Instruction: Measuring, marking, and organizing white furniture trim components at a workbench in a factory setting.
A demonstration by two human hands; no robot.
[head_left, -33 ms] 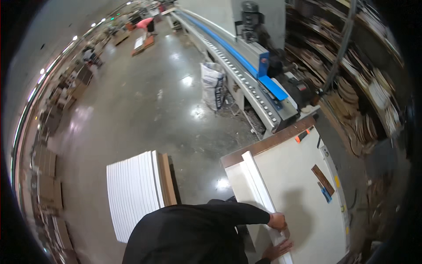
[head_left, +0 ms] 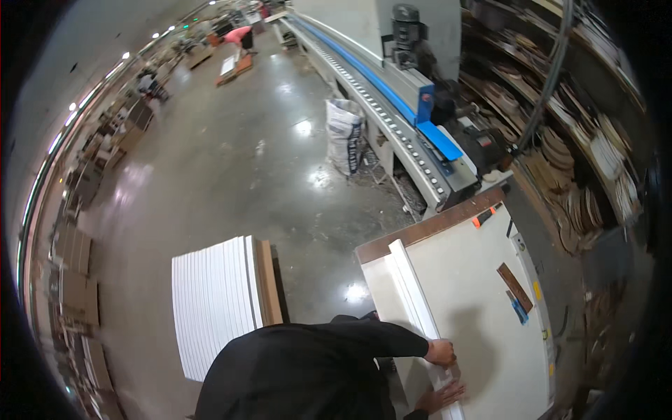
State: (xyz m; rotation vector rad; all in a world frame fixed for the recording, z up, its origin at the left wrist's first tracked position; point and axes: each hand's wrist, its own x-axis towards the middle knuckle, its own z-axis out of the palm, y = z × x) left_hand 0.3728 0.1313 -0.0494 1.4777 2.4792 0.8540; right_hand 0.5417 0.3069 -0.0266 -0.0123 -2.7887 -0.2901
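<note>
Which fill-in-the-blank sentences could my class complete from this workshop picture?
The upper hand and lower hand touch a long strip coloured ____.
Beside the brown piece on the table lies a tool coloured mostly ____.
In the picture, the stack of boards stands to the table's ____.
Missing words: white; blue; left.

dark printed lettering runs down a tall, upright, white woven-looking sack [head_left: 343,129] well beyond the hands [head_left: 441,352], too blurred to read. nothing else is legible.
</note>
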